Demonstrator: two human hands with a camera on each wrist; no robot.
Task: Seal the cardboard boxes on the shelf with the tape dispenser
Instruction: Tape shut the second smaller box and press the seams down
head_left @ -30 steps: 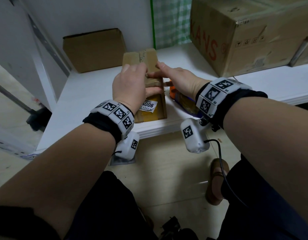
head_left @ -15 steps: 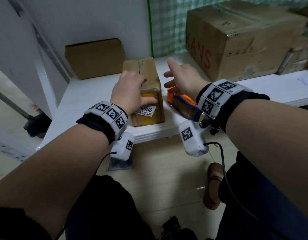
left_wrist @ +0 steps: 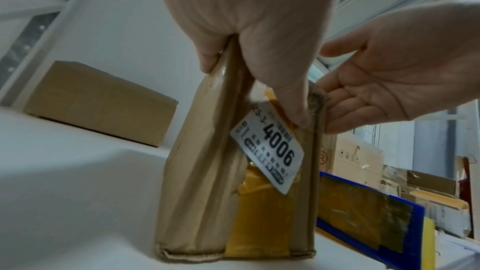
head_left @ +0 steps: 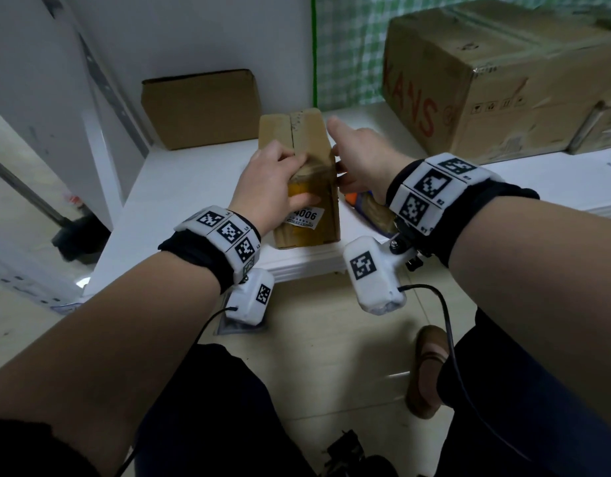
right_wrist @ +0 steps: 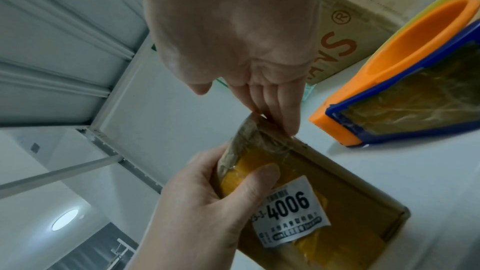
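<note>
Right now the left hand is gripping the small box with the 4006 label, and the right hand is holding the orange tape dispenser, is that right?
Not quite. The left hand does grip the small box with the 4006 label, but the right hand holds nothing: its straight fingers touch the box's top edge. The orange tape dispenser lies on the shelf beside the box, as the right wrist view shows.

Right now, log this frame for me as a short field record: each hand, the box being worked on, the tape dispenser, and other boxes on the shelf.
left hand: grips the near top end of the small box
right hand: open, fingertips touching the small box's right top edge
small box: on the shelf, white 4006 label, tape over near end
tape dispenser: lying on the shelf right of the small box, unheld
other boxes: plain box behind left, large box right
</note>
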